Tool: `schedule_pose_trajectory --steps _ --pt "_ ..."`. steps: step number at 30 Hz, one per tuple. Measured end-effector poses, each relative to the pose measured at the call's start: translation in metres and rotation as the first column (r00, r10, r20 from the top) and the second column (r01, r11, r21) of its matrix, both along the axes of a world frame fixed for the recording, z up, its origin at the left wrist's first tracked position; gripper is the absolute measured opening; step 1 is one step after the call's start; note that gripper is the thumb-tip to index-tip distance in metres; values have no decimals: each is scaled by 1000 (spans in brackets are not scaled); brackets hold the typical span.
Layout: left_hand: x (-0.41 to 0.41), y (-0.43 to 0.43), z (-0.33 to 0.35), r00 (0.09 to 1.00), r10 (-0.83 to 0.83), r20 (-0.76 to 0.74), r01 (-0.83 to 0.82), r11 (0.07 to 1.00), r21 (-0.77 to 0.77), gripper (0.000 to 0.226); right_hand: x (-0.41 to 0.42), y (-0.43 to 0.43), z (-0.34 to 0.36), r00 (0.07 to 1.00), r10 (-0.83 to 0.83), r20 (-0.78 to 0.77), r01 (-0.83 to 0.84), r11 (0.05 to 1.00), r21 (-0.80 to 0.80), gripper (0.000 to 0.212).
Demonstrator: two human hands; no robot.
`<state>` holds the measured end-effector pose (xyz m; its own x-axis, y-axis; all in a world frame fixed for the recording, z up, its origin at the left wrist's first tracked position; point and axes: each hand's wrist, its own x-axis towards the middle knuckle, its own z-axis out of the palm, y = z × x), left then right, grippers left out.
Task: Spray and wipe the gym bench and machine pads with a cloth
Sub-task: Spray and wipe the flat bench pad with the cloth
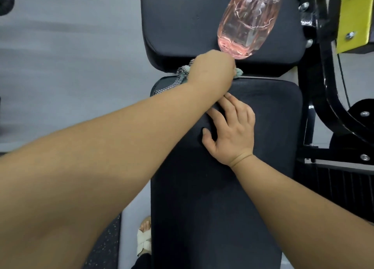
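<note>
Bunching beneath the gripping left hand (212, 66): teal checked cloth (182, 71).

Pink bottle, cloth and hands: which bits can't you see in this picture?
Head view:
- pink bottle: top cut off by the upper edge, so any sprayer is unseen.
- cloth: middle hidden under the left hand.
- right hand: some fingertips hidden behind the left forearm.
</note>
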<state>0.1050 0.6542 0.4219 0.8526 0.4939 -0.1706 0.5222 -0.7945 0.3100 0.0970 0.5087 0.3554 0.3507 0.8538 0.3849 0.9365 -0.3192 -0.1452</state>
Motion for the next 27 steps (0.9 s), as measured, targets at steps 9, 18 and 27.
schedule_pose_trajectory --steps 9,18,27 --pt "-63 41 2 990 94 -107 -86 994 70 33 -1 0 2 999 -4 -36 4 1000 5 43" --pt "33 -33 -1 984 -161 -69 167 983 83 25 0 2 -4 1000 -30 5 30 999 45 34" --pt "-28 1 2 998 -46 33 46 999 1 33 -1 -2 17 962 7 -273 3 999 36 40"
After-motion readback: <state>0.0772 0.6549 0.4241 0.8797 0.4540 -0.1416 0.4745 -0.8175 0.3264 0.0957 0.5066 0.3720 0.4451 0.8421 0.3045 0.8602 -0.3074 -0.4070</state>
